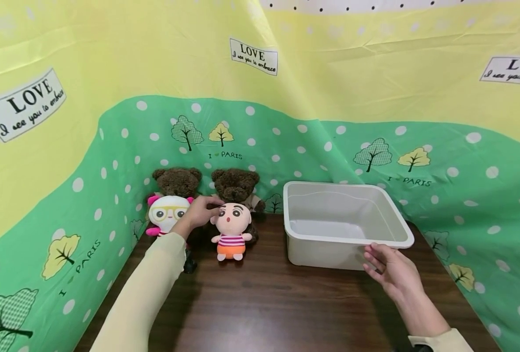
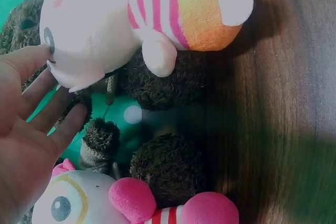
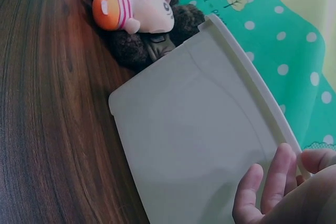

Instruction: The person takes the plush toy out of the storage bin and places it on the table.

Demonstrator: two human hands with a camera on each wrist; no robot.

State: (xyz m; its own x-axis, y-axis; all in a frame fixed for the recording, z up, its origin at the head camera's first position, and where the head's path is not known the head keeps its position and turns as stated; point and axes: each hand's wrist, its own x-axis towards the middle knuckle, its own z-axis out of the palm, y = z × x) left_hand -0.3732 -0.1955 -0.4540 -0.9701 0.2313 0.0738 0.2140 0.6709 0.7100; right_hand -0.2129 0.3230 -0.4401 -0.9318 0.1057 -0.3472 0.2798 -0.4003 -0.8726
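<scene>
My left hand (image 1: 200, 212) pinches the side of the head of a plush doll (image 1: 232, 225) with a striped top and orange shorts. In the left wrist view the thumb lies on the doll's face (image 2: 89, 19) and fingers reach behind the head. The doll is upright in front of a brown teddy bear (image 1: 235, 183). Beside my left wrist sits a pink-and-white plush toy (image 1: 168, 211) with yellow glasses, before another brown teddy bear (image 1: 177, 180). My right hand (image 1: 396, 276) grips the front right rim of a light grey plastic bin (image 1: 321, 252), thumb and fingers about the edge.
The bin stands on the dark wooden table (image 1: 260, 303), right of the toys. A green and yellow patterned cloth (image 1: 295, 142) hangs behind and at both sides. A small black object (image 1: 190, 265) shows below my left wrist.
</scene>
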